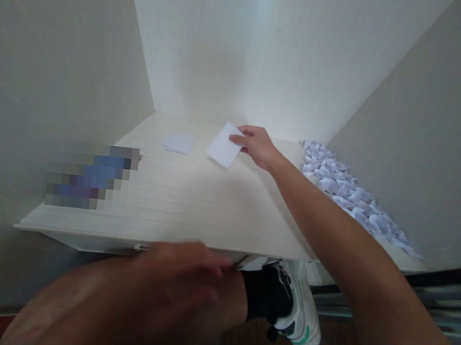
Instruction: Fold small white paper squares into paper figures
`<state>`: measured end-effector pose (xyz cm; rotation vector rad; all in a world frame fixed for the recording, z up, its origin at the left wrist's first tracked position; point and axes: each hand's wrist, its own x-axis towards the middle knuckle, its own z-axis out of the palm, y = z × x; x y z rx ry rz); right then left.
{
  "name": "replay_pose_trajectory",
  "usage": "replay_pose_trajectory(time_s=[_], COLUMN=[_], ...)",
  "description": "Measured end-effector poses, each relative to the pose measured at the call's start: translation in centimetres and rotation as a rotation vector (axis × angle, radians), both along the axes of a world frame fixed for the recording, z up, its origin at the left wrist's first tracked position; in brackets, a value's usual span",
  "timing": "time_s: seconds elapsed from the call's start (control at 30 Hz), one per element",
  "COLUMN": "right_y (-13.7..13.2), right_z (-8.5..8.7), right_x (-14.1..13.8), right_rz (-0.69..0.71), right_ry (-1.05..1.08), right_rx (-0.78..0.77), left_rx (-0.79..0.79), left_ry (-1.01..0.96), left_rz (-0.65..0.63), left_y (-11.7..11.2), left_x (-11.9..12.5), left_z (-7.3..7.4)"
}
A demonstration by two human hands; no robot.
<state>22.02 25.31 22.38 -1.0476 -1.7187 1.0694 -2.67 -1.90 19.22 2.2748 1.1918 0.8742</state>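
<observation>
My right hand (257, 144) reaches across the pale wooden table (177, 205) and pinches the right edge of a small white sheet of paper (224, 145), lifting it slightly off the surface. A second white sheet (178, 142) lies flat to its left. My left hand (185, 269) is low and near the camera, below the table's front edge, resting against my leg; it is blurred and its fingers cannot be made out.
A long pile of several folded white paper pieces (349, 193) runs along the table's right side by the wall. A blurred-out object (92, 176) sits at the left. Walls close in on three sides. My white sneaker (296, 311) is under the table.
</observation>
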Motion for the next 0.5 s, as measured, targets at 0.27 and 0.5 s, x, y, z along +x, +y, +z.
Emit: replay_pose_trajectory(time_s=[0.27, 0.5], right_y=[-1.3, -1.2], right_z=[-5.4, -6.0], right_x=[1.1, 1.4], right_rz=[0.013, 0.05], right_ry=[0.243, 0.376], right_rx=[-0.177, -0.235], left_rx=[0.052, 0.138], left_ry=[0.114, -0.038], left_rz=[0.08, -0.128], left_y=[19.1, 21.4], left_x=[0.7, 2.6], left_z=[0.7, -2.9])
